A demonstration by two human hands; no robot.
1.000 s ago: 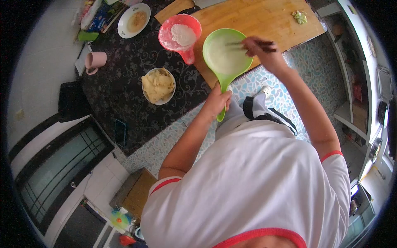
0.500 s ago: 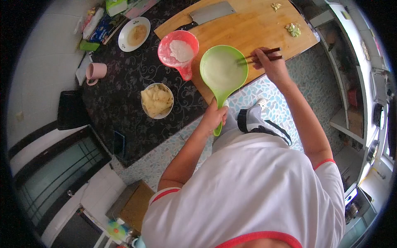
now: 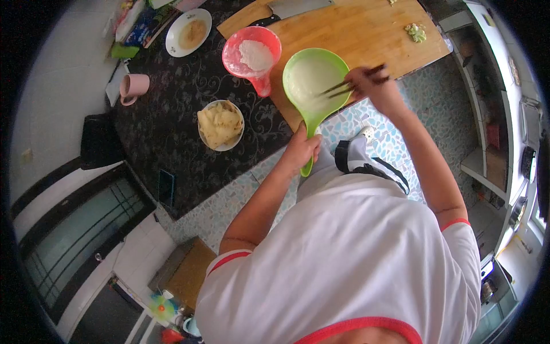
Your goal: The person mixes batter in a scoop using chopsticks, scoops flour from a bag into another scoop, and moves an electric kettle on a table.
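My left hand [image 3: 302,150] is closed round the handle of a green ladle-shaped scoop [image 3: 310,127], whose bowl holds a pale, creamy batter [image 3: 309,80]. In my right hand [image 3: 372,89] is a pair of dark chopsticks [image 3: 337,90], their tips dipped in the batter and slightly blurred. Left of the green scoop, a red scoop [image 3: 262,86] holds white flour [image 3: 255,55]. A white bowl [image 3: 241,133] piled with folded pale flatbreads [image 3: 219,126] stands on the dark tabletop, nearer my left forearm.
A wooden cutting board [image 3: 366,34] carries a cleaver [image 3: 298,7] and chopped green scallion [image 3: 416,32]. On the dark patterned tablecloth [image 3: 172,114] are a plate with brownish residue [image 3: 188,33], a pink mug [image 3: 134,87] and a phone [image 3: 166,188].
The chopstick tips have moved from the right rim towards the lower middle of the green scoop's bowl. The view has shifted slightly; my left hand keeps its hold on the handle.
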